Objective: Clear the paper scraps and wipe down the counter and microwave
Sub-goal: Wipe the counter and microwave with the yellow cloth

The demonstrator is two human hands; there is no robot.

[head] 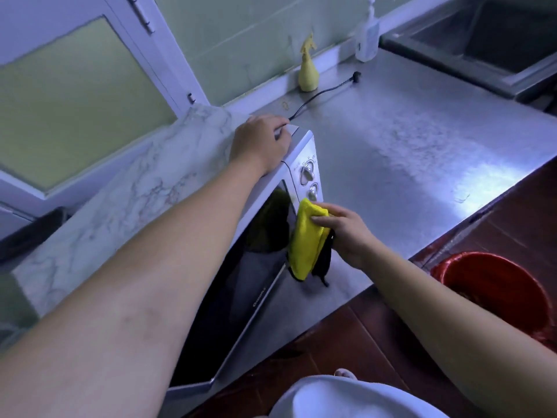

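Left grip (260, 143) at my arm's full stretch, palm down, curled over microwave (241, 282) top far corner. Right grip (346, 233) clamped on folded yellow cloth (304, 239), held at microwave front; microwave on worktop (407, 140).

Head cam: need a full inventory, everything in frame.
white microwave with dark glass door: one, white and silver, on the counter's left.
folded yellow cloth: one, yellow with black backing, against the microwave's front.
stainless steel counter: one, grey, centre.
yellow plastic spray bottle: one, yellow, by the back wall.
clear pump bottle: one, clear, at the back near the sink.
black power cord: one, black, on the counter.
steel sink: one, grey, upper right.
red plastic bucket: one, red, on the floor, right.
left hand: grips the microwave's top corner.
right hand: holds the cloth.
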